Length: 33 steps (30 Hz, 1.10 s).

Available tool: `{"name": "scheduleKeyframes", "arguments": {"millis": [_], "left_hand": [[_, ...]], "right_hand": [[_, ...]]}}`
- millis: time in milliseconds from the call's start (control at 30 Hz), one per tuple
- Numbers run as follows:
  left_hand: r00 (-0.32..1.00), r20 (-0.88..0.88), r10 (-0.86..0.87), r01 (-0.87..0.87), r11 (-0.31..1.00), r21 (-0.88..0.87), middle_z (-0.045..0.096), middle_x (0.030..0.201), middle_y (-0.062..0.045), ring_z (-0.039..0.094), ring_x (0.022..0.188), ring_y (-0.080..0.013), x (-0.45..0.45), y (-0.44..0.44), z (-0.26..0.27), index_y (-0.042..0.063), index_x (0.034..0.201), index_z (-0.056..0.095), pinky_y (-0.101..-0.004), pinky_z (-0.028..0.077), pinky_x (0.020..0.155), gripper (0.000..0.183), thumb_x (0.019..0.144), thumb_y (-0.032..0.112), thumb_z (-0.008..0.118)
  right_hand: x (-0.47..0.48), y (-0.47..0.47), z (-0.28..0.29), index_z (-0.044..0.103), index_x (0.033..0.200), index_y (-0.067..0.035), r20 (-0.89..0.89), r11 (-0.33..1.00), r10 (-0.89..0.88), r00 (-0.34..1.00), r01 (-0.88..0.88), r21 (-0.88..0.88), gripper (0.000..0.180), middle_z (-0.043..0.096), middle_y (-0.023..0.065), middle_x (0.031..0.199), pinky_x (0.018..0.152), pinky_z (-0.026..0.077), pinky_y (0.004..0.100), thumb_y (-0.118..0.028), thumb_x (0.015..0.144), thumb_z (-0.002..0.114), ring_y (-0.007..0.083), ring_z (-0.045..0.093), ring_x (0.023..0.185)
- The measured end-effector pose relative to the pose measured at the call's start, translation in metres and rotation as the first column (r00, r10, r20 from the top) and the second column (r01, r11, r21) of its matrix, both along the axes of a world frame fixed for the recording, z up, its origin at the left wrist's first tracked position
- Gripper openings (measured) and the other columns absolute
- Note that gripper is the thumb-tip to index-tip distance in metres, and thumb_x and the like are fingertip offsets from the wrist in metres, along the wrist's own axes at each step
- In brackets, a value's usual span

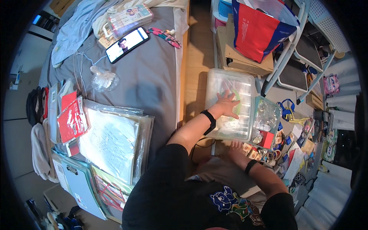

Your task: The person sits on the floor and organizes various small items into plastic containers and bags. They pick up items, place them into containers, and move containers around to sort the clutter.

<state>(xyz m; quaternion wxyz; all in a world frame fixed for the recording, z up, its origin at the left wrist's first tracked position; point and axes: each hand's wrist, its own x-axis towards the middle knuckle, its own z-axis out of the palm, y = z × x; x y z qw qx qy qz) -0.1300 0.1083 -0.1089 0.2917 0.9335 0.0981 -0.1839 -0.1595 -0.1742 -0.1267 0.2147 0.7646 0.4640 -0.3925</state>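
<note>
A translucent plastic storage box [230, 77] lies before me on the floor, with a green round shape dimly visible through its top. My left hand [225, 105], a black watch on the wrist, is spread flat over the top with fingers apart. At the near edge of the box is my right hand [236, 150], wearing a dark wristband; its fingertips meet the edge, and whether they grip it is unclear. Against the box's right side stands an open teal-tinted clear bin [266, 115] holding clear plastic packaging and a red box [266, 139].
Small items and papers [296, 155] litter the right side. Beyond the box are cardboard boxes [244, 61], a red-and-blue bag [256, 31] and a folding step stool [296, 69]. The bed [161, 83] at left bears a lit phone [127, 45], plastic-sleeved papers [109, 141] and a clipboard [82, 184].
</note>
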Motion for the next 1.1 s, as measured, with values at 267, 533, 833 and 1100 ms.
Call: {"name": "scheduleKeyframes", "arguments": {"millis": [267, 533, 833, 1100], "left_hand": [[0.998, 0.037, 0.051, -0.049, 0.998, -0.047, 0.019, 0.163, -0.015, 0.004, 0.149, -0.0464, -0.001, 0.005, -0.004, 0.029, 0.152, 0.038, -0.0781, 0.009, 0.108, 0.105, 0.065, 0.077, 0.068], [0.998, 0.062, 0.008, -0.008, 1.000, -0.011, 0.022, 0.162, -0.014, 0.009, 0.148, -0.0474, -0.001, 0.005, -0.011, 0.029, 0.150, 0.041, -0.0778, 0.014, 0.108, 0.103, 0.064, 0.078, 0.069], [0.999, 0.006, -0.053, 0.051, 0.981, 0.186, 0.004, 0.165, -0.017, 0.002, 0.148, -0.0492, -0.009, -0.017, -0.008, 0.033, 0.155, 0.028, -0.0785, 0.011, 0.108, 0.115, 0.059, 0.072, 0.077], [0.998, -0.008, -0.059, 0.058, 0.949, 0.310, 0.001, 0.164, -0.022, 0.001, 0.147, -0.0530, -0.011, -0.034, -0.004, 0.038, 0.157, 0.017, -0.0821, 0.015, 0.103, 0.128, 0.052, 0.065, 0.086]], "right_hand": [[0.007, 0.016, 0.007, 0.015, 0.153, 0.005, 0.063, 0.996, -0.085, 0.994, 0.086, -0.018, 0.083, 0.022, 0.0244, 0.159, 0.120, 0.014, 0.0514, -0.033, 0.092, 0.055, 0.0438, 0.015, 0.148], [0.032, 0.015, 0.013, 0.025, 0.149, 0.005, -0.212, 1.000, -0.016, 0.977, 0.012, -0.023, 0.076, 0.025, 0.0257, 0.156, 0.119, 0.025, 0.0472, -0.013, 0.085, 0.063, 0.0431, 0.018, 0.147], [0.056, 0.009, 0.020, 0.032, 0.152, -0.008, -0.295, 0.984, 0.137, 0.946, -0.164, -0.071, 0.067, 0.020, 0.0106, 0.163, 0.114, 0.035, 0.0499, -0.015, 0.090, 0.056, 0.0403, 0.026, 0.146], [0.040, 0.032, 0.018, 0.069, 0.111, -0.004, -0.323, 0.997, 0.024, 0.946, -0.048, -0.067, 0.029, 0.069, 0.0174, 0.116, 0.088, 0.053, 0.0462, -0.018, 0.087, 0.061, 0.0352, 0.066, 0.108]]}}
